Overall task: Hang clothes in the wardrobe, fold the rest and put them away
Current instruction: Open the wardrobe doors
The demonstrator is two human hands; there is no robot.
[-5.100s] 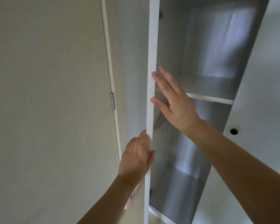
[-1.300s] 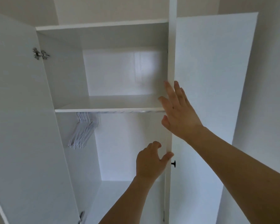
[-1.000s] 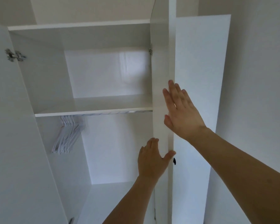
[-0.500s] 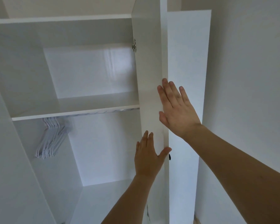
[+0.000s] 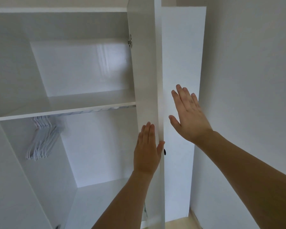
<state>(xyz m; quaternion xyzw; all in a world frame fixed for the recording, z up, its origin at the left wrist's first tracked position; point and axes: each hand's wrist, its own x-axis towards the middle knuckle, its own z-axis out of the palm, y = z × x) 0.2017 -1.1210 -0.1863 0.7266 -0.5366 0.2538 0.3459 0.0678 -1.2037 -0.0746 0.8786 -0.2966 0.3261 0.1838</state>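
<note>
The person stands close to a white wardrobe and looks up into it. The left hand lies flat on the inside face of the right-hand door, with its fingers straight and together and its thumb at the door's front edge. It holds nothing; it looks like it is pushing the door wider so there is room to reach in. The right hand is up on the other side of that door, fingers straight and a bit spread, holding nothing. It cannot be told if it touches the white panel behind it. It seems ready to catch the door.

Just below the left thumb a small dark knob pokes out. To the left of the left hand, and a little higher, a bunch of white hangers hangs on the rail under the shelf. They wait there for clothes. No clothes show anywhere yet, so the hanging and folding have probably not begun.
</note>
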